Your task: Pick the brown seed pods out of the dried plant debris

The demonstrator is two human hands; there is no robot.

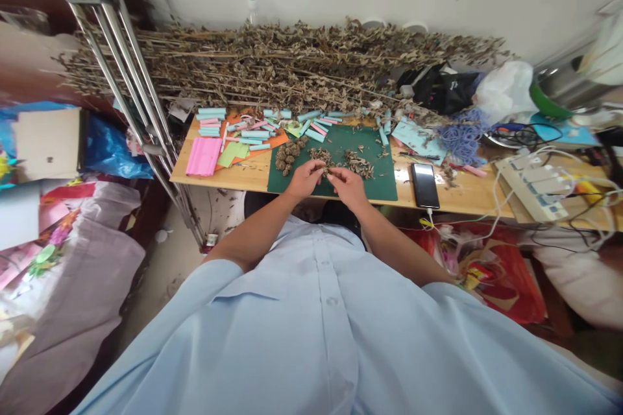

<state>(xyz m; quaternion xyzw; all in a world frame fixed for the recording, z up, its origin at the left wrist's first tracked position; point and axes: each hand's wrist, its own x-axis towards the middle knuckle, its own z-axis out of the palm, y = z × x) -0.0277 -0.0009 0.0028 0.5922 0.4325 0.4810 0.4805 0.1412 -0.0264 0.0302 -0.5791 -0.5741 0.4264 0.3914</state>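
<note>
My left hand (307, 179) and my right hand (347, 184) meet over the front of a dark green cutting mat (335, 136). Their fingertips pinch a small bit of dried plant (326, 171) between them; its exact shape is too small to make out. Just beyond my fingers lies a small heap of dried leaves (321, 155). Rolled, brownish clumps of dried leaf (289, 154) are gathered to the left. To the right sits another pile of dried leaf pieces (359, 165), with crumbs scattered around it.
Long dried plant stalks (272, 65) stretch along the table's back. Blue and pink paper rolls (256, 135) and pink paper (203, 156) lie left. A charging phone (425, 185), purple string (464, 136) and a power strip (530, 188) are right. Metal crutches (131, 84) lean at the left.
</note>
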